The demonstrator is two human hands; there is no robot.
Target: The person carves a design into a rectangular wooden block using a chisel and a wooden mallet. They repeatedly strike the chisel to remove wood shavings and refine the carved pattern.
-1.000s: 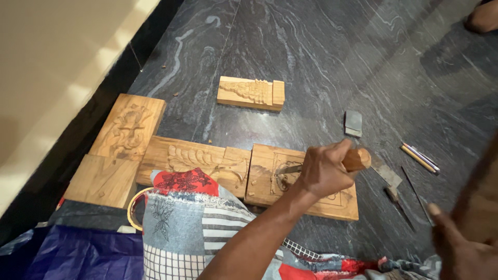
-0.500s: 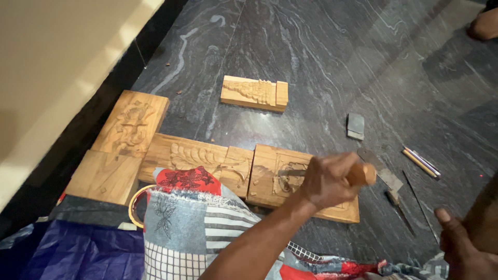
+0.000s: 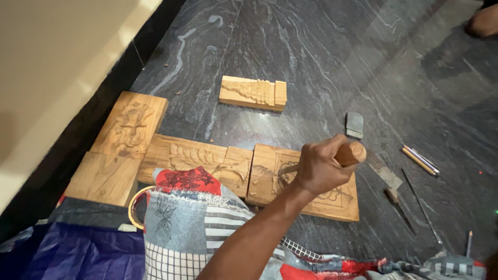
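Chisel (image 3: pixel 290 168), clenched by its wooden handle in the left hand (image 3: pixel 321 168), bears on the carved panel (image 3: pixel 332 202) on the floor, apparently blade-down; unclamped, the panel may slide, gouging the relief.

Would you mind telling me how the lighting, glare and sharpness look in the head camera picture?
Head view: warm indoor light, brightest on the pale wall at left; soft glare streaks across the dark stone floor toward the top right; the left hand gripping the wooden-handled tool over the carved panel is reasonably sharp; the lower left corner falls into shadow.
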